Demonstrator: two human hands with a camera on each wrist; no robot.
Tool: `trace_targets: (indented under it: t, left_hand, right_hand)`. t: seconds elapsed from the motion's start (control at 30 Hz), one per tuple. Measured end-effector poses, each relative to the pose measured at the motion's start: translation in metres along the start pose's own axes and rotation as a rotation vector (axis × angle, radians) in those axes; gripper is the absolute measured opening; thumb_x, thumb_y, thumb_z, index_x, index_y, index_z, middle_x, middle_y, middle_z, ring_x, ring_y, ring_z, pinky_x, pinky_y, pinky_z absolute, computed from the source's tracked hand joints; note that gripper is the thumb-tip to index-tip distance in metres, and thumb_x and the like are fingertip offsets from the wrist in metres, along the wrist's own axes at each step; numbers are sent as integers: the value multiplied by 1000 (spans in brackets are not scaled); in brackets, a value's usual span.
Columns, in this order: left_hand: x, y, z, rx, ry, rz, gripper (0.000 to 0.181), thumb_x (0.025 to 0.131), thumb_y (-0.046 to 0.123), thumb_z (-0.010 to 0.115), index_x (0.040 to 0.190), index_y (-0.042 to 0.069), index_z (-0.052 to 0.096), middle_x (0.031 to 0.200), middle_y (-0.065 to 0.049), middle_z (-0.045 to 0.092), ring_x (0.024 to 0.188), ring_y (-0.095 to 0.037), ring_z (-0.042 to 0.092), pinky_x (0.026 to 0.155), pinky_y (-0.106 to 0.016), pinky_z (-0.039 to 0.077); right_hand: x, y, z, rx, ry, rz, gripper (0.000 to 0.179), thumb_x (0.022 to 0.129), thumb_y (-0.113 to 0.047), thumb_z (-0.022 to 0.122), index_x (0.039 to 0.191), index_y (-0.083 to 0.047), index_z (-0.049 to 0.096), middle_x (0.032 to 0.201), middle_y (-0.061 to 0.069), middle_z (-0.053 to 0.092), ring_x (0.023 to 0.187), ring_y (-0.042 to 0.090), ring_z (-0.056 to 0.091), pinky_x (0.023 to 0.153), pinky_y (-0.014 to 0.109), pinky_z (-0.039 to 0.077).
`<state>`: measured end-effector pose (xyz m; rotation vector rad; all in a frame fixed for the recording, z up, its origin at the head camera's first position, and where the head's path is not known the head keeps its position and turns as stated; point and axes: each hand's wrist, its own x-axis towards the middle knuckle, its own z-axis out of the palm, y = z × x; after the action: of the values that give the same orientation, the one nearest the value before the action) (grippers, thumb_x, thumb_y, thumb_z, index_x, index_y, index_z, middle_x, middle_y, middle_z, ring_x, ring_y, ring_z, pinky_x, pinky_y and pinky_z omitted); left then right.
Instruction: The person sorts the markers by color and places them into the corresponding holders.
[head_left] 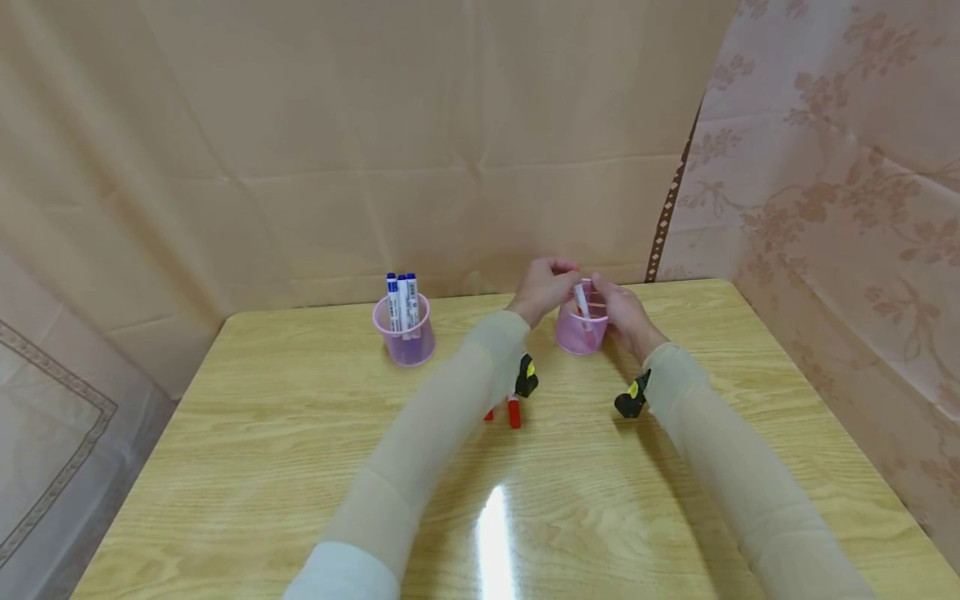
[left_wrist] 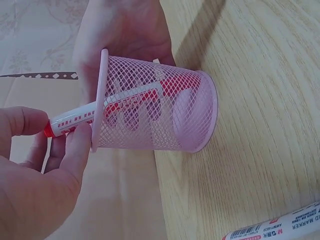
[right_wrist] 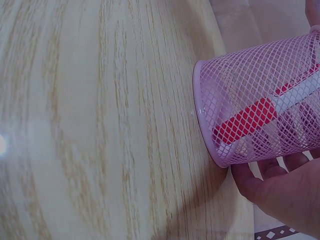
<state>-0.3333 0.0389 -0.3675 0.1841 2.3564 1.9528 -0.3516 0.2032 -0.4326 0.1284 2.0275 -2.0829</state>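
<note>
My left hand (head_left: 544,290) pinches the end of a red whiteboard marker (left_wrist: 75,119) between thumb and fingers. Most of the marker slants down inside a pink mesh pen cup (head_left: 576,337), its red cap (right_wrist: 246,122) showing through the mesh near the base. From the right side, my right hand (head_left: 632,318) grips the cup, with its fingers visible through the mesh in the left wrist view. Below my left wrist, red caps (head_left: 514,412) of two markers lie on the table, their barrels mostly hidden by the arm. One white barrel (left_wrist: 272,227) shows at the left wrist view's corner.
A second mesh cup (head_left: 408,350), pinkish purple, stands to the left with several blue-capped markers (head_left: 402,304) upright in it. Both cups are near the far edge of the wooden table (head_left: 300,433). Beige cloth (head_left: 337,150) hangs behind, patterned cloth (head_left: 847,183) at right.
</note>
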Motion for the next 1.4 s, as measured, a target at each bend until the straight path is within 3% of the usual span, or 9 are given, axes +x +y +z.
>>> trace_targets:
  t: [0.27, 0.57, 0.97, 1.2, 1.4]
  left_hand:
    - [2, -2, -9, 81, -1, 38, 18, 96, 5, 66, 111, -1, 72, 101, -9, 69, 89, -24, 67, 70, -21, 54]
    - [4, -7, -17, 67, 3, 11, 17, 94, 4, 69, 110, 0, 74, 102, -9, 70, 87, -19, 67, 75, -21, 57]
    - [2, -7, -19, 65, 25, 6, 17, 92, 0, 70, 109, -1, 74, 105, -12, 71, 93, -24, 68, 77, -24, 58]
    - [2, -8, -21, 64, 5, 4, 20, 93, 1, 69, 112, 0, 73, 108, -11, 70, 100, -26, 67, 82, -28, 59]
    - [-1, -5, -28, 62, -50, -24, 27, 94, 0, 67, 121, 1, 68, 113, -13, 69, 111, -33, 64, 89, -38, 58]
  right_hand:
    - [0, -2, 2, 1, -9, 3, 67, 108, -50, 35, 155, -2, 37, 152, 19, 40, 127, 23, 46, 115, 40, 35]
    - [-1, -3, 4, 5, -18, -8, 67, 108, -49, 34, 153, 1, 37, 154, 23, 39, 129, 27, 47, 115, 40, 36]
    - [0, -2, 3, -11, -20, -8, 67, 109, -49, 33, 152, 1, 39, 154, 23, 41, 130, 30, 48, 112, 39, 40]
    - [-3, -3, 2, -30, -23, 16, 69, 108, -52, 31, 153, 0, 38, 156, 24, 39, 127, 29, 48, 107, 36, 40]
    - [-3, -4, 2, -52, -15, 23, 70, 107, -54, 32, 153, -1, 39, 156, 23, 39, 126, 27, 50, 104, 34, 41]
